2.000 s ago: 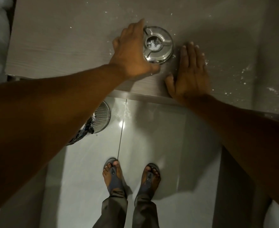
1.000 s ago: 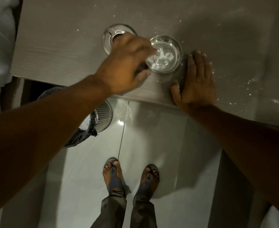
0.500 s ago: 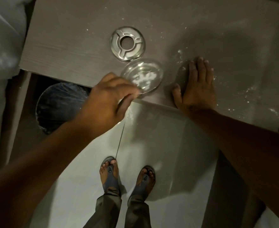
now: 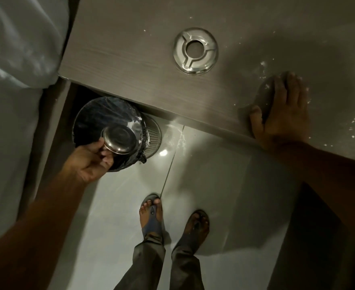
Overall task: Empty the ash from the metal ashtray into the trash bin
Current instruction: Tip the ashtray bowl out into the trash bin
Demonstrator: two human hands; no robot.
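Observation:
My left hand (image 4: 90,162) grips the round metal ashtray bowl (image 4: 119,140) by its rim, turned bottom-up over the mouth of the trash bin (image 4: 101,114). The bin is a mesh metal can with a black liner, standing on the floor half under the table's edge. The ashtray's ring-shaped metal lid (image 4: 195,51) lies apart on the grey table (image 4: 130,49). My right hand (image 4: 281,118) rests flat, palm down, on the table near its front edge, holding nothing. The bowl's inside is hidden.
White ash specks are scattered on the table around my right hand and on the bin's rim. A pale bed cover (image 4: 15,59) fills the left side. My two sandalled feet (image 4: 151,212) stand on the glossy white floor tiles.
My left hand lifted the lid off, set it on the table, then carried the bowl down and left off the table and turned it over above the bin. My right hand stayed put.

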